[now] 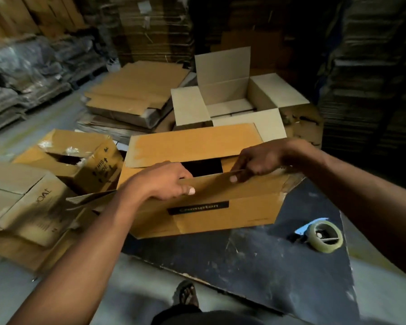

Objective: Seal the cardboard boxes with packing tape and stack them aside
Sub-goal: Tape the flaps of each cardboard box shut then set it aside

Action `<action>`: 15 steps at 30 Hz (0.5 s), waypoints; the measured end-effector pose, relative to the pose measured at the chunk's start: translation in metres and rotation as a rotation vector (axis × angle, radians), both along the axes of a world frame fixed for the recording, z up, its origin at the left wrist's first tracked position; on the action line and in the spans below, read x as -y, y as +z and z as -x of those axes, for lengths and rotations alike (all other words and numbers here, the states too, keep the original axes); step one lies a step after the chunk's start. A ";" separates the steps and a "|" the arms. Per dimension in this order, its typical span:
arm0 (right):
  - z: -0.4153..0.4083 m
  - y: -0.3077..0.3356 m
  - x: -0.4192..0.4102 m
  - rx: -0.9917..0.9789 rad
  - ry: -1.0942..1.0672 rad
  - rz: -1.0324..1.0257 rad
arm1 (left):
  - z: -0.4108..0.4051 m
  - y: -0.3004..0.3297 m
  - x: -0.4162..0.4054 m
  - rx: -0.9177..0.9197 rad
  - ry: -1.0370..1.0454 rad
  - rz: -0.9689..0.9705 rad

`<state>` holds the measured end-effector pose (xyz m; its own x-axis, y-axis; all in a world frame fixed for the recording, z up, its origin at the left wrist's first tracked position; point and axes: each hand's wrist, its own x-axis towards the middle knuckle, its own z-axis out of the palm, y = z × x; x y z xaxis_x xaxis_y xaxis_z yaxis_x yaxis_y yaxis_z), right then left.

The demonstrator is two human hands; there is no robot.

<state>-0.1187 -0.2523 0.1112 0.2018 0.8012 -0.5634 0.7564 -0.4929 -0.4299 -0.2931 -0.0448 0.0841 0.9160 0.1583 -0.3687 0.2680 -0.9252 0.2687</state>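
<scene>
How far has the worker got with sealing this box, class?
Done: the far flap is folded down. In hand: the left hand and right hand grip the near flap, a gap remaining. Left: taping with the tape dispenser lying on the board, then stacking.

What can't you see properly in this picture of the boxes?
- Head view: inside of the brown box is just dark in the gap between its flaps.
- Head view: the fingertips of the left hand and right hand curl behind the near flap.
- Head view: the box's black label is too blurred to read surely.
- Head view: the stacks at the back are too dark.
</scene>
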 end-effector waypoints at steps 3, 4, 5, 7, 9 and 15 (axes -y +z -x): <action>-0.015 0.000 -0.018 -0.043 -0.056 0.013 | -0.020 0.007 -0.026 -0.021 0.031 0.066; -0.021 -0.004 -0.024 -0.049 -0.082 0.007 | -0.027 0.006 -0.035 -0.003 0.041 0.066; -0.028 -0.009 -0.029 -0.024 -0.105 -0.019 | -0.034 0.004 -0.043 0.032 0.051 0.052; -0.043 -0.024 -0.040 0.159 -0.153 -0.138 | -0.050 -0.007 -0.059 0.154 0.063 -0.053; -0.059 -0.042 -0.050 0.407 -0.270 -0.251 | -0.066 -0.025 -0.074 0.266 0.059 -0.173; -0.080 -0.115 -0.046 0.578 -0.650 -0.154 | -0.100 -0.107 -0.121 0.308 0.022 0.017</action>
